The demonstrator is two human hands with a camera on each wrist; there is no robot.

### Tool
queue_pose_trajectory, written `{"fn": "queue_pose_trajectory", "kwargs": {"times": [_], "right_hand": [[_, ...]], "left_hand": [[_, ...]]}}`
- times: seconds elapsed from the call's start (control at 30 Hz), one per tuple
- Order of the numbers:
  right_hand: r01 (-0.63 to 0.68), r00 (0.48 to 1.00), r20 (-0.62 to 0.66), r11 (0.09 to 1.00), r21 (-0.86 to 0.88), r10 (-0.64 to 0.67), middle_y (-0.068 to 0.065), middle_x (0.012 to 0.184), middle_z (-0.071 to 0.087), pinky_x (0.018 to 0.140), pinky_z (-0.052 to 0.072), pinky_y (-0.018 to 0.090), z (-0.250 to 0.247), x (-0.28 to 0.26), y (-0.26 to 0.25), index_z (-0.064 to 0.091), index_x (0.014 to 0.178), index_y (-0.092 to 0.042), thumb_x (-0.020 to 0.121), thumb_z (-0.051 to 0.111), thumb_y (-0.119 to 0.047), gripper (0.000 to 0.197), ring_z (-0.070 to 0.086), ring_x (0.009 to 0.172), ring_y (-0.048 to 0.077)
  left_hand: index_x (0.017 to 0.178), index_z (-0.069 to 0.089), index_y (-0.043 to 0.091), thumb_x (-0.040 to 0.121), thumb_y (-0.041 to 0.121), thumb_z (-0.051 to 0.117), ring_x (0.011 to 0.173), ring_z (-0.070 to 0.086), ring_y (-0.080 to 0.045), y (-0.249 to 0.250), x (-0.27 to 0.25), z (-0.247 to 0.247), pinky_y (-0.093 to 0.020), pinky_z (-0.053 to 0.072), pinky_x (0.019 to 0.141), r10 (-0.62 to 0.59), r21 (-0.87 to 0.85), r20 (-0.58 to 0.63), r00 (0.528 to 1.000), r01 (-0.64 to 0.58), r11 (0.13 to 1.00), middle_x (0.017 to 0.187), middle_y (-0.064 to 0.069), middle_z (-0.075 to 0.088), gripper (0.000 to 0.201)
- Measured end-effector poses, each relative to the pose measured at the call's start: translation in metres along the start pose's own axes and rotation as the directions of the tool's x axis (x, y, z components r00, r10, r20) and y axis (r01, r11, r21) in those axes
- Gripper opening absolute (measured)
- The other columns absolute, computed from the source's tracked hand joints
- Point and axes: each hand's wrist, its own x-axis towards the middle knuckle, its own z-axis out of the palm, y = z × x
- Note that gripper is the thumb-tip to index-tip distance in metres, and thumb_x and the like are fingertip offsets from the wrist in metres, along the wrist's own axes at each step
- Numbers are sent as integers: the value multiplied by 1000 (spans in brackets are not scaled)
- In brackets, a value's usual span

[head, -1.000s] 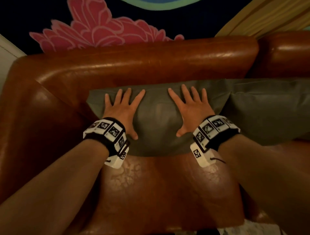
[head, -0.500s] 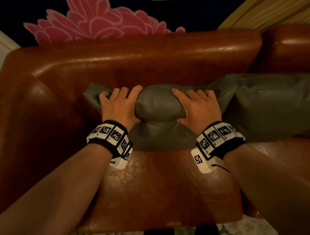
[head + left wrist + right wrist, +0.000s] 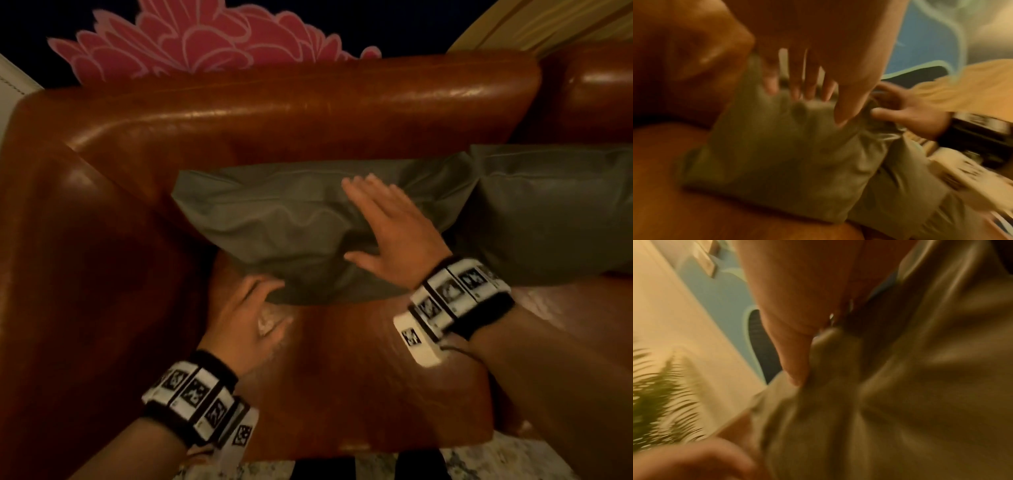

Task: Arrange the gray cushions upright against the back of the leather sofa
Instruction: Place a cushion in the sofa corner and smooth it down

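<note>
A gray cushion [image 3: 274,219] leans against the brown leather sofa back [image 3: 308,102] in the left corner. A second gray cushion [image 3: 548,212] stands to its right, and the two overlap. My right hand [image 3: 390,226] lies flat on the left cushion's front with fingers straight. My left hand [image 3: 246,308] is down at that cushion's lower left edge, fingertips touching the fabric. In the left wrist view, the left fingers [image 3: 809,78] reach out straight onto the cushion [image 3: 777,154]. The blurred right wrist view shows creased cushion fabric [image 3: 910,402] under the palm.
The sofa's left armrest [image 3: 85,274] rises close beside the cushion. The leather seat [image 3: 359,377] stretches in front of me, with speckled floor [image 3: 479,462] below it. Behind the sofa is a dark wall with a pink flower mural [image 3: 205,37]. Blurred plant leaves [image 3: 657,394] show in the right wrist view.
Both hands let go of the cushion's squeezed top edge. The left hand dropped to the lower left edge, the right hand flattened on the front, and the cushion's top sprang back.
</note>
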Motion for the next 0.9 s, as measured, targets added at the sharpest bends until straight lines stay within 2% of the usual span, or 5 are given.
{"fn": "queue_pose_trajectory", "kwargs": {"times": [0.2, 0.3, 0.4, 0.63, 0.9], "right_hand": [[-124, 961, -192, 928, 352, 201, -12, 79, 71, 82, 33, -6, 45, -99, -9, 76, 92, -14, 78, 79, -32, 23, 58, 83, 4], [-558, 747, 194, 440, 704, 636, -7, 117, 67, 93, 54, 26, 81, -104, 19, 53, 138, -14, 75, 87, -26, 73, 62, 100, 4], [-500, 637, 302, 82, 862, 709, 0, 152, 44, 105, 48, 55, 92, -81, 37, 13, 158, -29, 75, 87, -16, 112, 52, 132, 21], [-379, 612, 397, -187, 906, 684, -7, 132, 50, 66, 63, 40, 92, -12, 37, 26, 152, -37, 85, 77, -10, 88, 56, 124, 30], [-331, 611, 395, -232, 915, 686, -12, 128, 47, 52, 61, 32, 91, -26, 32, 28, 149, -41, 85, 74, -5, 87, 55, 93, 12]], "left_hand": [[144, 44, 14, 34, 61, 90, 107, 59, -19, -41, 4, 28, -33, 54, 86, -589, -344, 375, 716, 697, 629, 139, -9, 55, 127], [152, 30, 22, 70, 27, 90, 118, 55, -25, -45, 27, 34, -55, 54, 94, -672, -532, 347, 654, 727, 433, 145, 0, 46, 102], [142, 30, 44, 70, 11, 89, 119, 55, -28, -52, 58, 41, -63, 56, 81, -659, -694, 288, 695, 626, 356, 137, 11, 46, 99], [135, 50, 15, 72, 1, 83, 93, 68, -24, -40, 110, 48, -30, 59, 48, -623, -809, 191, 759, 481, 338, 115, 0, 67, 73], [139, 47, 24, 18, 52, 100, 115, 66, -11, -76, 98, 59, -40, 51, 103, -620, -787, 69, 781, 425, 448, 128, 5, 68, 135]]}}
